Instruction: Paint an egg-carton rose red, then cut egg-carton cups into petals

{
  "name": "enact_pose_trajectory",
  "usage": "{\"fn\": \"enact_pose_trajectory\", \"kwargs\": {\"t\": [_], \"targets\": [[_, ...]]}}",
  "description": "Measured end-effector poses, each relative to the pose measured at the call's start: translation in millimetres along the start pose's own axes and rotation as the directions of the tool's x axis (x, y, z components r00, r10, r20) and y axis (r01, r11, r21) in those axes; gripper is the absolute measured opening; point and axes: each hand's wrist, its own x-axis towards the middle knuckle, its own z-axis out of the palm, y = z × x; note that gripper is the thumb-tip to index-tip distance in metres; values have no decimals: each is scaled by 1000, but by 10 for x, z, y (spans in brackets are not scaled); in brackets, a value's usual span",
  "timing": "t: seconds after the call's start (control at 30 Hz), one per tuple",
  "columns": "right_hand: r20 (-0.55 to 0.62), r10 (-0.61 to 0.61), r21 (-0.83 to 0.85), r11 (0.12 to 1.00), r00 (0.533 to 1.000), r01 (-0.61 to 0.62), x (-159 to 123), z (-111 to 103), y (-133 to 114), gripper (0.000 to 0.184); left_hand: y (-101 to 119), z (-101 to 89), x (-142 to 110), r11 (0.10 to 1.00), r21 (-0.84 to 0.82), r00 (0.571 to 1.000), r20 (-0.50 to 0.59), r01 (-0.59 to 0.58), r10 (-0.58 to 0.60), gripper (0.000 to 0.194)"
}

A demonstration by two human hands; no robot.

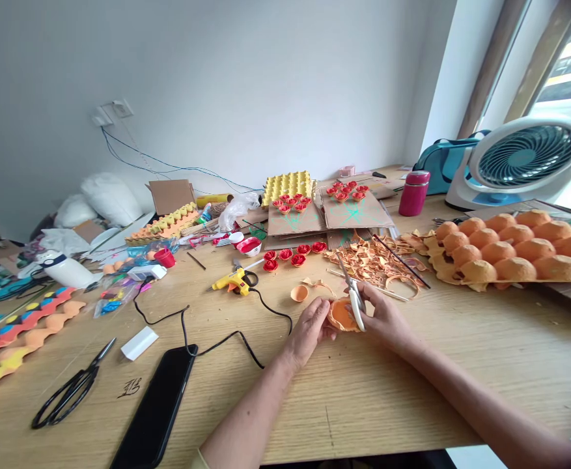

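Note:
My left hand [310, 326] grips an orange egg-carton cup [341, 314] by its left rim, above the front of the table. White-handled scissors [356, 305] are in my right hand [376, 312], on the cup's right side. Their blades point up and away from me, and part of the handles is hidden by my fingers. Just behind my left hand stands a small trimmed orange cup [299, 294]. A heap of orange carton scraps [373, 260] lies beyond the scissors.
An orange egg tray [514, 251] sits on the right, near a white fan [524, 163] and a pink bottle [414, 194]. A yellow glue gun [231, 282], black scissors [73, 387] and a phone [155, 410] with a black cable lie left. Red flowers [297, 260] stand behind.

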Motion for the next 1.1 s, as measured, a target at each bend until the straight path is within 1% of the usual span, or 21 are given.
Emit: {"fn": "enact_pose_trajectory", "kwargs": {"t": [0.13, 0.23, 0.43, 0.63, 0.77, 1.1], "targets": [[-20, -9, -40, 999, 1000, 8, 5, -21, 16, 10, 51, 19, -21, 999, -7, 999, -22, 42, -42, 42], [-11, -24, -69, 997, 1000, 23, 10, -40, 1, 12, 85, 13, -21, 998, -56, 998, -61, 28, -31, 42], [70, -37, -162, 986, 997, 47, 6, -107, -20, 18, 186, -53, 1, 966, -237, 983, -172, -103, 62, 40], [195, -60, -255, 961, 979, 110, -13, -143, -47, 15, 275, -98, 4, 934, -284, 959, -241, -217, 150, 37], [253, -69, -294, 945, 965, 144, -22, -134, -60, 15, 270, -117, 8, 941, -235, 956, -220, -245, 193, 38], [298, -67, -342, 924, 952, 172, -18, -119, -51, 17, 208, -120, 3, 977, -66, 975, -112, -202, 194, 36]]}}
